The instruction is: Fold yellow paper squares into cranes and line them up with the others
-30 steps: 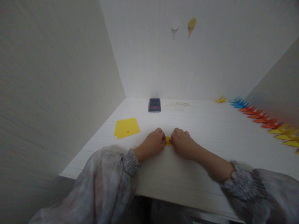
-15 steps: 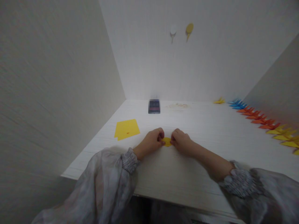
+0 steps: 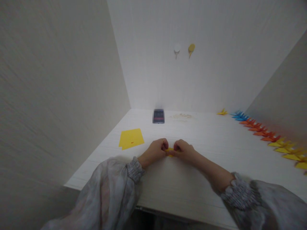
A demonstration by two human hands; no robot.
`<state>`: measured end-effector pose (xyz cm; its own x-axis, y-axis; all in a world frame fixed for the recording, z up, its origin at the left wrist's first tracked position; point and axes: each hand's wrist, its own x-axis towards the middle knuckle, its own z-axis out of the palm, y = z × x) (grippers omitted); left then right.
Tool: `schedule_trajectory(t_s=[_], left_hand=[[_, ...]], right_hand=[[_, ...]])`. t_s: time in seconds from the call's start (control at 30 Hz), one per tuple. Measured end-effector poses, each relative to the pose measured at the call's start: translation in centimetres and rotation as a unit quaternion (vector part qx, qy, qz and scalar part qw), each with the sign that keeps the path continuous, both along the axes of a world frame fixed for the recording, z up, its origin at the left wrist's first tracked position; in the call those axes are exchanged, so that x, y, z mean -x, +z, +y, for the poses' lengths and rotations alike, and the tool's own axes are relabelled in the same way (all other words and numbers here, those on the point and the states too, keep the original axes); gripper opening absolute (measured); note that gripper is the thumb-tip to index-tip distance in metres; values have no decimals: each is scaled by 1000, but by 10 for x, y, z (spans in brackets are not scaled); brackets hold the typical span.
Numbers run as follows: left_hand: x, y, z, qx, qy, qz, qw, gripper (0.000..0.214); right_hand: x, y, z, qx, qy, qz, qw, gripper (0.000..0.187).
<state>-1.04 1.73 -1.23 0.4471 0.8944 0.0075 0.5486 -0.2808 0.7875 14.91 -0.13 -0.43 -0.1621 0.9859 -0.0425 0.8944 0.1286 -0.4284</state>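
Between my two hands, low over the white table, is a small piece of folded yellow paper [image 3: 170, 152]. The fingers of my left hand [image 3: 158, 149] pinch its left side. My right hand [image 3: 183, 149] grips it from the right, with the thumb reaching across its face. Most of the paper is hidden behind the fingers, so its folds cannot be made out. To the left of my left hand lie flat yellow paper sheets [image 3: 131, 138], with a small orange mark on top.
Folded paper cranes in blue [image 3: 240, 116], orange-red [image 3: 261, 130] and yellow [image 3: 287, 149] line the table's right side. A single yellow crane [image 3: 222, 112] stands by the back wall. A dark blurred box [image 3: 158, 116] sits at the back. Two hooks, white [image 3: 177, 50] and yellow [image 3: 191, 48], are on the wall.
My right hand has shifted slightly left, closer to my left hand, and its thumb now covers more of the yellow paper. The whole view has tilted up a little.
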Motion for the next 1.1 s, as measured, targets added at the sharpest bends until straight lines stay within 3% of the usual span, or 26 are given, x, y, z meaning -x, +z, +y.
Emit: schedule_trajectory(t_s=[0.1, 0.53, 0.83, 1.1], left_hand=[[0, -1, 1, -3, -3, 1, 1000, 22], [0, 0, -1, -14, -6, 14, 1000, 18], [0, 10, -2, -13, -19, 52, 998, 18], [-1, 18, -6, -20, -18, 56, 998, 22]], right_hand=[[6, 1, 0, -15, -17, -32, 999, 37], [4, 11, 16, 80, -14, -20, 997, 17], [-5, 5, 16, 97, 15, 62, 993, 9], [-16, 3, 14, 109, 24, 143, 983, 13]])
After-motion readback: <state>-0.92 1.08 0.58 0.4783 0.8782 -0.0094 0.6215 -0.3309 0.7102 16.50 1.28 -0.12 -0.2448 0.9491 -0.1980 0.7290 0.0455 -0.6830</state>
